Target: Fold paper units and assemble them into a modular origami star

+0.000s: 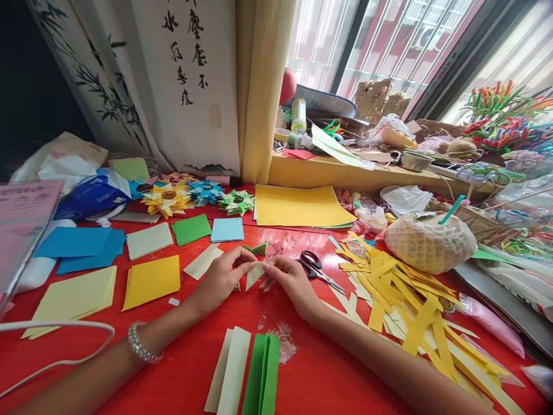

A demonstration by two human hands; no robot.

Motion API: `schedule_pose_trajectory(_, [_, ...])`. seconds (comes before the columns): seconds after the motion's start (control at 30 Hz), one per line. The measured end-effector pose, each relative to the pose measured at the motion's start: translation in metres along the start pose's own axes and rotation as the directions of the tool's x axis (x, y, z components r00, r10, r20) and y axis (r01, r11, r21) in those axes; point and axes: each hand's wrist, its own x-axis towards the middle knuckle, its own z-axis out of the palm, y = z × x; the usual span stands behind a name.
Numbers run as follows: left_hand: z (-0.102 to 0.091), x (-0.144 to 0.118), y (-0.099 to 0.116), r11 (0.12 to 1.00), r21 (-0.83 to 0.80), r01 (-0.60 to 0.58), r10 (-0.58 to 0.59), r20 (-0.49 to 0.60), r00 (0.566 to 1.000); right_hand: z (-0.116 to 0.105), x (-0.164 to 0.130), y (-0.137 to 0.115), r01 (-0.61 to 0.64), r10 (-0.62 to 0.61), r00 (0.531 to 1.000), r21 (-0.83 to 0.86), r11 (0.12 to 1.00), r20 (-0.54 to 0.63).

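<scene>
A small folded piece of pale cream paper (254, 276) is pinched between my two hands over the red table. My left hand (227, 268) grips its left side, fingers closed, and a bracelet circles that wrist. On its upper right side the thumb and fingers of my right hand (291, 279) are closed on the same paper. Just behind the hands lies a green folded piece (258, 248). Black-handled scissors (317, 270) rest right of my right hand. A cream paper sheet (202, 262) lies beside my left hand.
Folded cream strips (233, 369) and green strips (263, 374) lie in front. Yellow paper strips (393, 288) are heaped at right, near a net-wrapped coconut (430, 242) with a straw. Coloured paper stacks (151, 280) lie at left; folded paper stars (166, 200) stand behind.
</scene>
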Motion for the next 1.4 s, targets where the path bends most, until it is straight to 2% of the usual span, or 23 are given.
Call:
schedule_pose_trajectory(0.13, [-0.001, 0.000, 0.000, 0.998, 0.048, -0.037, 0.037, -0.004, 0.999, 0.000, -0.001, 0.001, -0.021, 0.021, 1.000, -0.028, 0.999, -0.006])
schedule_pose_trajectory(0.33, [0.001, 0.002, -0.009, 0.995, -0.066, 0.070, -0.071, -0.017, 0.997, 0.000, 0.001, -0.001, 0.017, -0.013, 0.998, 0.066, 0.998, -0.057])
schedule_pose_trajectory(0.57, [-0.001, 0.001, -0.003, 0.999, -0.026, 0.024, -0.024, 0.005, 1.000, 0.000, 0.002, 0.003, 0.027, -0.028, 0.999, -0.020, 0.999, -0.032])
schedule_pose_trajectory(0.83, [0.001, 0.002, -0.007, 0.990, -0.097, 0.106, -0.101, 0.053, 0.993, -0.001, 0.003, 0.008, 0.026, -0.025, 0.993, 0.005, 1.000, -0.114])
schedule_pose_trajectory(1.03, [0.001, 0.002, -0.004, 0.976, -0.159, 0.147, -0.143, 0.035, 0.989, -0.002, 0.003, 0.012, 0.046, -0.056, 0.991, -0.085, 0.995, -0.123])
schedule_pose_trajectory(1.2, [-0.002, 0.005, -0.008, 0.966, -0.225, 0.130, -0.130, 0.016, 0.991, -0.002, 0.004, 0.007, 0.073, -0.073, 0.994, -0.007, 0.997, -0.076])
schedule_pose_trajectory(1.4, [-0.004, 0.007, -0.011, 0.956, -0.268, 0.119, -0.120, 0.013, 0.993, -0.002, 0.004, 0.004, 0.120, -0.118, 0.989, 0.026, 0.992, -0.085])
